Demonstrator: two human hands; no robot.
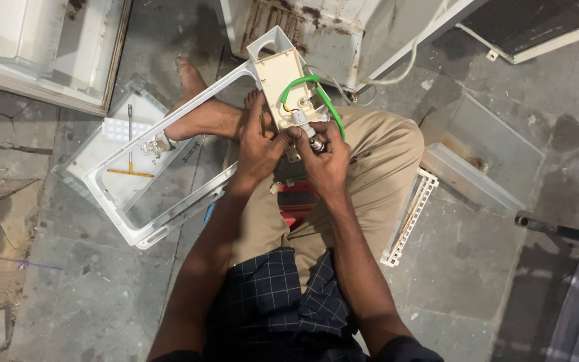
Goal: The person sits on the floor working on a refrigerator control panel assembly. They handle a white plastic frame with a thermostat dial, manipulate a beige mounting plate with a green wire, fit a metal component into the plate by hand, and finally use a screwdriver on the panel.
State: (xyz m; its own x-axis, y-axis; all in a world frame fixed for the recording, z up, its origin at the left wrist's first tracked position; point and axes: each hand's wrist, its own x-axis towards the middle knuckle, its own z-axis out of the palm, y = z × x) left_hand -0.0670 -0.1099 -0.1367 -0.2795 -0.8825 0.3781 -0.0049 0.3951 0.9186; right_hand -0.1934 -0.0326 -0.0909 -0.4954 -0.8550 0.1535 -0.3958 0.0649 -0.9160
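Right hand [326,157] — grip closed on the small metal-tipped socket [305,126] at the cream control box [283,84]. Left hand [257,142] clasps the box's lower edge. Socket axis runs diagonally toward the right hand — nearer.

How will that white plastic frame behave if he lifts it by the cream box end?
The white frame is thin-railed and open in the middle, so it probably weighs little and may flex or twist. With the left hand and right hand both at the cream box, the long free end would likely sag or swing. The green wire looks floppy.
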